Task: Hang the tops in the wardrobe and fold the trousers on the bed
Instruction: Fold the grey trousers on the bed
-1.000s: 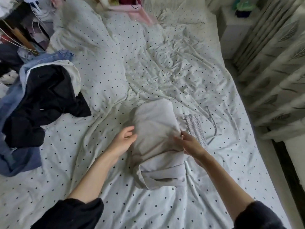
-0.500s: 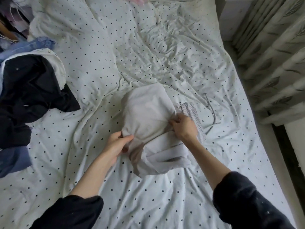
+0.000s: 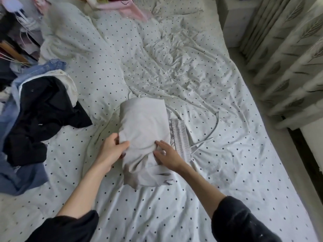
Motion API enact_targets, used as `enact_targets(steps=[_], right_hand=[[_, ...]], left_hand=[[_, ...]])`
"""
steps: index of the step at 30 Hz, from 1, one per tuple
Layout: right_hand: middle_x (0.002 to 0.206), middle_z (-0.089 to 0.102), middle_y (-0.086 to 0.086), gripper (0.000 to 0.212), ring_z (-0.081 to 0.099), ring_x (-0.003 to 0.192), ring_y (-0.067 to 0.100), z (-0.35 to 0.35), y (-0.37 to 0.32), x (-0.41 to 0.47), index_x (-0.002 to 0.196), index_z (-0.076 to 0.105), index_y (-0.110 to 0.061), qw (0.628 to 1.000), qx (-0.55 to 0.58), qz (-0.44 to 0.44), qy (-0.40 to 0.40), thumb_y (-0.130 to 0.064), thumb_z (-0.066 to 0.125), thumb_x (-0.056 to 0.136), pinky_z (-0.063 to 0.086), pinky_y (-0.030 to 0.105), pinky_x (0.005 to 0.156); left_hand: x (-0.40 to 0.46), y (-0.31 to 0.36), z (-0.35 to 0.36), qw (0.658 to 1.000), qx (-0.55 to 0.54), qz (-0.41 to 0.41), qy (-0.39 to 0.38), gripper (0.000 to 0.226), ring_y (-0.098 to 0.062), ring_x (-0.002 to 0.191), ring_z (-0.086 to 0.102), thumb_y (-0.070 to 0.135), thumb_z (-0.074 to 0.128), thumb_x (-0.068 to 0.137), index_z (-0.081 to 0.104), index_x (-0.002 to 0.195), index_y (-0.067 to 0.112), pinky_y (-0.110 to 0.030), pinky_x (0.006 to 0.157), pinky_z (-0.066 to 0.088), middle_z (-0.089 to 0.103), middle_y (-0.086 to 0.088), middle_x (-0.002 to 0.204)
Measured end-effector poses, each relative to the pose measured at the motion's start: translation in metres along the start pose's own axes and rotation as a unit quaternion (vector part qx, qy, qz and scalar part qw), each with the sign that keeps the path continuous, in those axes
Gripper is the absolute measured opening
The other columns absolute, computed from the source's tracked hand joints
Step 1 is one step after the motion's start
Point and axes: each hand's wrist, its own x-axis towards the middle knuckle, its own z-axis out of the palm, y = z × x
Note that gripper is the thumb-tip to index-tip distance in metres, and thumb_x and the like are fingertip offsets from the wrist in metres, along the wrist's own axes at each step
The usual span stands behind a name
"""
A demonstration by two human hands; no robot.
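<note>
A person's bare forearms emerge from dark, nearly black sleeves (image 3: 243, 222) pushed up toward the elbows, the right one faintly flecked.

Just one view here, head-mounted, looking forward and steeply down onto the bed (image 3: 201, 95) from its foot end. It sits close, with both forearms reaching in from the bottom edge. Curtains (image 3: 288, 63) run along the bed's right side, and clutter sits off its left.

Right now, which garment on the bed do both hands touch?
The folded light grey trousers at the middle: left hand grips them, right hand presses them. The black garment and blue denim lie untouched.
</note>
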Motion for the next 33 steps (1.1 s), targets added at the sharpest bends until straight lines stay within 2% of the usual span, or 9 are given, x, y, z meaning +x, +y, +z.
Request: enact_targets(steps=[3,6,12,18,22,25,27,30,33], right_hand=[[0.129,0.057,0.007,0.036,0.053,0.119,0.020,-0.010,0.010,-0.001,0.128,0.057,-0.012,0.988,0.066,0.024,0.135,-0.024,0.054,0.094,0.036,0.020,0.093],[0.126,0.056,0.015,0.035,0.054,0.114,0.029,-0.035,0.039,-0.001,0.125,0.057,-0.005,0.954,0.015,0.066,0.292,-0.020,0.052,0.094,0.040,0.032,0.097],[0.088,0.059,0.005,0.030,0.052,0.088,0.022,-0.075,0.067,0.018,0.100,0.066,-0.005,0.978,0.089,0.139,0.130,-0.029,0.048,0.096,0.042,0.030,0.074],[0.111,0.057,0.011,0.042,0.051,0.104,0.024,-0.080,0.062,0.033,0.122,0.056,-0.003,0.963,0.190,0.188,0.006,-0.035,0.039,0.100,0.040,0.038,0.094],[0.089,0.060,0.009,0.028,0.053,0.080,0.020,-0.091,0.064,0.033,0.106,0.064,-0.001,0.959,0.167,0.180,0.143,-0.019,0.046,0.096,0.044,0.030,0.068],[0.089,0.062,0.012,0.023,0.059,0.085,0.027,-0.088,0.077,0.023,0.100,0.061,-0.001,0.913,0.152,0.239,0.292,-0.017,0.047,0.093,0.054,0.044,0.081],[0.093,0.059,0.016,0.019,0.059,0.086,0.030,-0.080,0.091,0.013,0.092,0.056,0.001,0.886,0.168,0.286,0.324,-0.017,0.051,0.091,0.053,0.051,0.084],[0.114,0.051,0.019,0.029,0.057,0.090,0.031,-0.066,0.103,0.003,0.112,0.048,0.001,0.822,0.265,0.331,0.380,-0.018,0.055,0.091,0.053,0.047,0.081],[0.073,0.057,0.011,0.023,0.055,0.066,0.023,-0.058,0.100,0.003,0.098,0.057,0.003,0.782,0.427,0.330,0.311,-0.019,0.059,0.092,0.048,0.033,0.062]], left_hand=[[0.005,-0.001,0.001,1.000,0.025,0.001,0.015,0.009,-0.027,0.089,0.062,0.009,0.062,0.085,0.055,0.085,0.016,-0.041,0.078,0.051,0.065,-0.007,0.095],[0.007,-0.009,0.000,0.999,0.028,-0.008,0.031,0.007,-0.026,0.087,0.061,0.010,0.062,0.086,0.057,0.089,0.012,-0.034,0.070,0.046,0.065,-0.008,0.095],[0.004,-0.013,-0.003,1.000,0.002,-0.023,0.020,0.006,-0.024,0.083,0.059,0.005,0.061,0.088,0.056,0.086,0.009,-0.035,0.072,0.046,0.065,-0.009,0.091],[0.004,-0.007,-0.004,1.000,-0.010,-0.020,0.016,0.011,-0.016,0.073,0.058,0.004,0.060,0.089,0.057,0.084,0.014,-0.031,0.064,0.046,0.064,-0.002,0.085],[0.003,-0.009,-0.004,0.999,-0.016,-0.026,0.015,0.012,-0.014,0.070,0.056,0.003,0.059,0.089,0.055,0.083,0.012,-0.028,0.061,0.043,0.062,-0.001,0.083],[0.002,-0.012,-0.004,0.999,-0.025,-0.037,0.015,0.012,-0.015,0.071,0.055,0.003,0.058,0.090,0.055,0.083,0.012,-0.028,0.062,0.043,0.061,-0.002,0.082],[0.002,-0.014,-0.004,0.999,-0.028,-0.041,0.016,0.012,-0.015,0.071,0.055,0.003,0.058,0.089,0.055,0.082,0.012,-0.028,0.062,0.042,0.061,-0.002,0.082],[0.003,-0.015,-0.005,0.999,-0.023,-0.041,0.013,0.011,-0.016,0.073,0.056,0.004,0.060,0.089,0.056,0.083,0.012,-0.029,0.063,0.043,0.062,-0.003,0.083],[0.004,-0.017,-0.005,0.999,-0.019,-0.043,0.013,0.007,-0.019,0.077,0.057,0.004,0.060,0.088,0.057,0.088,0.010,-0.029,0.065,0.044,0.063,-0.005,0.086]])
